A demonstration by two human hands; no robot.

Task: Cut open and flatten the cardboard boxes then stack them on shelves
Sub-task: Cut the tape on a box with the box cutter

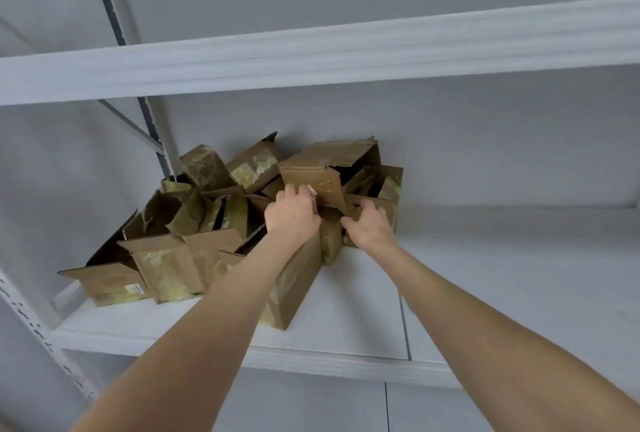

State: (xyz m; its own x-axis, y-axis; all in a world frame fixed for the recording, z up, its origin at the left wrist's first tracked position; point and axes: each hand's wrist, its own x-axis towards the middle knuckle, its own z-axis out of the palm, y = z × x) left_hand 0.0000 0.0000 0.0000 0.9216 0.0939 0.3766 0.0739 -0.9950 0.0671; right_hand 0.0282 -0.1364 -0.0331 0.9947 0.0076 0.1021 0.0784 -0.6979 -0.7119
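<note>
Head view: left hand (292,215) grips crosswise box (322,160), mouth facing right.

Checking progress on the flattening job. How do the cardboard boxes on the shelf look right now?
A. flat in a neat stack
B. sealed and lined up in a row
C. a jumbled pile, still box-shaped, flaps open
C: the cardboard boxes lie tumbled at odd angles on the shelf, several with flaps open, none pressed flat.
</note>
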